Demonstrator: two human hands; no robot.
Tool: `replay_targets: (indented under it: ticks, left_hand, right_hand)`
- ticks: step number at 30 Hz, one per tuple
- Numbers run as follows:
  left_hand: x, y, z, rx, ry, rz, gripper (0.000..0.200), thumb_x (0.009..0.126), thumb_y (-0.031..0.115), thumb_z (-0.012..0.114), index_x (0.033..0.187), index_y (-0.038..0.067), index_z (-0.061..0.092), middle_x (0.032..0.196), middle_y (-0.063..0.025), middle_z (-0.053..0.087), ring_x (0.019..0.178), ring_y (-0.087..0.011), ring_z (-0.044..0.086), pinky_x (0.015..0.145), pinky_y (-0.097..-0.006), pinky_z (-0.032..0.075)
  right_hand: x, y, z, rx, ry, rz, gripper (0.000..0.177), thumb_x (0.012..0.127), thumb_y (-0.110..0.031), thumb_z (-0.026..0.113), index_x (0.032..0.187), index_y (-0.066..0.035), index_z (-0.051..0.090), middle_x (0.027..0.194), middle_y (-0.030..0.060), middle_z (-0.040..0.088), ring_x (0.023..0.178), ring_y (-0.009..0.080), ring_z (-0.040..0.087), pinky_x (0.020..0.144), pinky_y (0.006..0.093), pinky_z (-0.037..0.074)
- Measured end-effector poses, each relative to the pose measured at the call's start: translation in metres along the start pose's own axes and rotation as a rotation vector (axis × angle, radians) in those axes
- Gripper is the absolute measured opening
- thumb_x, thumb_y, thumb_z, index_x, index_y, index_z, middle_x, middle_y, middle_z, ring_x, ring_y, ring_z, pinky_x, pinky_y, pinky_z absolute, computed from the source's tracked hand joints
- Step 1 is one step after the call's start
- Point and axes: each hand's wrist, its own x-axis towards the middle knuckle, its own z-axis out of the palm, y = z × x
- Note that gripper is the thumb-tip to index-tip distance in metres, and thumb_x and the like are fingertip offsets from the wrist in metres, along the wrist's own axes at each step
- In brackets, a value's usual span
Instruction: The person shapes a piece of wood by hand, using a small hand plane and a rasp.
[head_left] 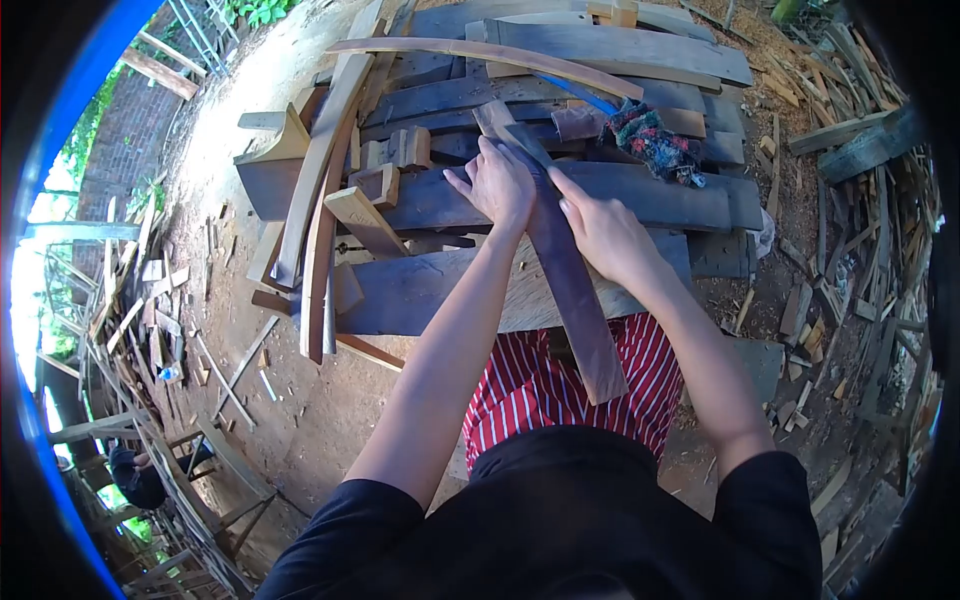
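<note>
Fingers reaching forward and the outermost one spread, the person's left hand [502, 188] is resting palm-down on a dark plank [575, 285]; its thumb is hiding from view, so whether it is also pinching the edge cannot be told. Opposite, the right hand [612, 235] is holding its fingers bent at the plank's other long edge, beside a narrow grey strip [530, 145]; how firmly thumb and fingers are closing on that strip is not showing. The plank is lying lengthwise across stacked boards [650, 195], its near end jutting past them above red-and-white striped clothing [500, 385]. By its look, it is promising a stiff, fairly weighty handful, unlikely to snap, with dry faces probably offering little slip but perhaps splinters. Both long edges, near mid-length, are looking like the surest hold, since pressure on the overhanging end could tip it. Just beyond the right hand, a multicoloured cloth [650, 145] is lying bunched.
</note>
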Motion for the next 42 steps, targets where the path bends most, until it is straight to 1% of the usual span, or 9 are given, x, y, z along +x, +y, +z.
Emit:
replay_targets:
  ticks: [2, 13, 16, 20, 24, 27, 33, 36, 42]
  left_hand:
    - [-0.002, 0.002, -0.008, 0.052, -0.107, -0.031, 0.042, 0.1, 0.029, 0.036, 0.132, 0.004, 0.05, 0.11, -0.0131, 0.068, 0.121, -0.0279, 0.053, 0.117, -0.0555, 0.007]
    - [-0.001, 0.0, -0.005, 0.031, -0.046, -0.009, 0.041, 0.099, 0.024, 0.04, 0.13, 0.001, 0.05, 0.104, -0.0119, 0.068, 0.117, -0.0286, 0.054, 0.117, -0.0561, 0.007]
    - [0.0, 0.002, -0.012, 0.014, -0.197, -0.047, 0.045, 0.1, 0.029, 0.036, 0.137, 0.005, 0.046, 0.114, -0.013, 0.066, 0.122, -0.0268, 0.052, 0.118, -0.0536, 0.004]
    - [0.0, 0.006, -0.015, 0.024, -0.173, -0.064, 0.045, 0.1, 0.029, 0.036, 0.136, 0.005, 0.047, 0.112, -0.0126, 0.067, 0.121, -0.027, 0.052, 0.118, -0.0539, 0.005]
    - [0.002, 0.006, -0.012, 0.07, -0.146, -0.064, 0.043, 0.1, 0.028, 0.038, 0.135, 0.005, 0.049, 0.106, -0.012, 0.069, 0.12, -0.0277, 0.054, 0.118, -0.0551, 0.006]
    - [-0.003, 0.003, -0.007, -0.001, -0.033, 0.01, 0.029, 0.097, 0.021, 0.043, 0.115, 0.002, 0.055, 0.094, -0.0114, 0.069, 0.11, -0.029, 0.058, 0.116, -0.0577, 0.011]
    - [-0.003, 0.002, -0.004, -0.027, 0.005, 0.007, 0.034, 0.096, 0.02, 0.044, 0.122, 0.0, 0.053, 0.095, -0.0127, 0.069, 0.112, -0.0298, 0.057, 0.117, -0.0571, 0.008]
    - [-0.002, 0.002, -0.004, 0.0, 0.013, 0.007, 0.037, 0.095, 0.02, 0.045, 0.124, -0.001, 0.052, 0.097, -0.0123, 0.069, 0.113, -0.0299, 0.057, 0.117, -0.057, 0.008]
    - [-0.005, 0.003, -0.008, -0.012, -0.031, 0.015, 0.042, 0.095, 0.02, 0.044, 0.13, -0.002, 0.049, 0.103, -0.0117, 0.068, 0.114, -0.0294, 0.056, 0.117, -0.0565, 0.007]
  right_hand:
    - [-0.007, -0.001, -0.007, 0.023, -0.09, 0.048, 0.043, 0.1, -0.028, 0.045, 0.143, -0.024, 0.045, 0.084, 0.0253, 0.068, 0.082, 0.0438, 0.068, 0.072, 0.0535, 0.056]
    - [-0.02, -0.008, -0.007, -0.054, -0.079, 0.068, 0.042, 0.1, -0.03, 0.045, 0.142, -0.024, 0.046, 0.081, 0.0235, 0.068, 0.079, 0.0415, 0.069, 0.07, 0.0532, 0.056]
    - [0.01, -0.005, 0.002, -0.054, 0.051, 0.004, 0.043, 0.1, -0.029, 0.045, 0.142, -0.025, 0.046, 0.083, 0.0238, 0.069, 0.078, 0.0415, 0.069, 0.069, 0.0539, 0.056]
    - [0.044, 0.0, 0.014, -0.074, 0.143, -0.064, 0.043, 0.1, -0.029, 0.045, 0.142, -0.025, 0.045, 0.083, 0.0239, 0.069, 0.078, 0.042, 0.069, 0.068, 0.0542, 0.056]
    - [0.001, -0.012, -0.011, -0.147, -0.028, 0.018, 0.042, 0.099, -0.029, 0.046, 0.141, -0.024, 0.048, 0.085, 0.0233, 0.069, 0.08, 0.0413, 0.069, 0.07, 0.0521, 0.056]
    - [0.012, -0.009, -0.001, -0.148, -0.01, 0.01, 0.041, 0.099, -0.028, 0.046, 0.14, -0.024, 0.048, 0.085, 0.0226, 0.069, 0.081, 0.0404, 0.069, 0.071, 0.051, 0.057]
    - [0.027, -0.009, -0.001, -0.141, 0.114, -0.077, 0.041, 0.099, -0.029, 0.046, 0.141, -0.024, 0.047, 0.085, 0.0226, 0.07, 0.082, 0.0404, 0.069, 0.072, 0.0516, 0.057]
    - [0.006, -0.015, -0.015, -0.207, -0.116, 0.048, 0.042, 0.099, -0.028, 0.045, 0.141, -0.024, 0.047, 0.087, 0.0228, 0.07, 0.083, 0.0407, 0.069, 0.072, 0.0517, 0.056]
    - [0.042, -0.013, 0.0, -0.129, 0.053, -0.031, 0.041, 0.099, -0.027, 0.046, 0.14, -0.023, 0.048, 0.088, 0.0229, 0.069, 0.085, 0.0411, 0.068, 0.074, 0.0521, 0.056]
